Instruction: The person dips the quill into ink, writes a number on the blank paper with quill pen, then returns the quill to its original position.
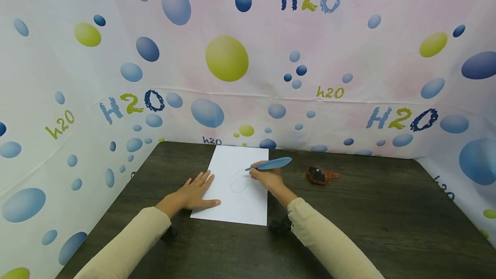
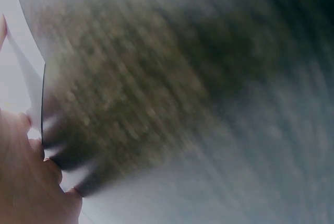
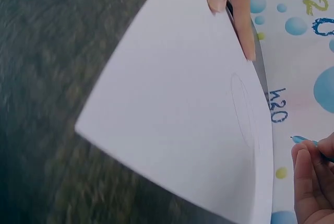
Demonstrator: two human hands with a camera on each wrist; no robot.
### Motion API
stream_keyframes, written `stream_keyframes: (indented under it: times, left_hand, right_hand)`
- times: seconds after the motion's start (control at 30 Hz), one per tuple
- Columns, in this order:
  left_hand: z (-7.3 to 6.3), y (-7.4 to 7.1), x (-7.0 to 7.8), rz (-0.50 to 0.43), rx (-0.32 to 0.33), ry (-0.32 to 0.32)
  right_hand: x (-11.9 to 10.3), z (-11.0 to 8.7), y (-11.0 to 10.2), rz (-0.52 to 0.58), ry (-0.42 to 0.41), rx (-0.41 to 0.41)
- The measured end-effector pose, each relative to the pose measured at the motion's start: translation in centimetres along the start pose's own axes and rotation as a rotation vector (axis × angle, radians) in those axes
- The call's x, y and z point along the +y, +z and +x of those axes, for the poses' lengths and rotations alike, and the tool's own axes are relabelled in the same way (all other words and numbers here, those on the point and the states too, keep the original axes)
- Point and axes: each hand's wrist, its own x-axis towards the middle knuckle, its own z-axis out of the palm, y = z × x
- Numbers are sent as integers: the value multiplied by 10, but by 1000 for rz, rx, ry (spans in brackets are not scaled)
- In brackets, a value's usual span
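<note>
A white sheet of paper (image 1: pixel 232 210) lies on the dark table, bearing a thin curved pencil-like outline (image 1: pixel 231 184). My left hand (image 1: pixel 195 193) rests on its left edge with fingers spread; the left wrist view shows those fingers (image 2: pixel 31 182) only at its lower left. Over the upper right part of the sheet, my right hand (image 1: pixel 269 178) pinches a blue feather-shaped pen (image 1: pixel 276 163). Its tip points left, near the top of the outline. In the right wrist view the pen (image 3: pixel 300 139) shows at the right edge, its tip seemingly raised off the paper.
A red-orange object with a dark oval face (image 1: pixel 318 175) lies on the table (image 1: pixel 368 210) to the right of the sheet. Behind and beside the table hangs a white backdrop (image 1: pixel 263 38) printed with coloured ovals and H2O lettering.
</note>
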Motion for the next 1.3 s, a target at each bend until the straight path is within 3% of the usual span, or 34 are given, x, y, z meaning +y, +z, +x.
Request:
stream_keyframes:
  times: [0.33, 0.57, 0.97, 1.3]
  left_hand:
    - [-1, 0, 0, -4, 8, 5]
    - [-1, 1, 0, -4, 7, 4]
    - [1, 1, 0, 4, 7, 10]
    - [0, 0, -1, 8, 3, 9]
  right_hand:
    - [5, 4, -17, 41, -4, 43]
    - [11, 6, -31, -7, -11, 76]
    - [14, 9, -65, 18, 24, 30]
    - [18, 10, -97, 24, 48, 50]
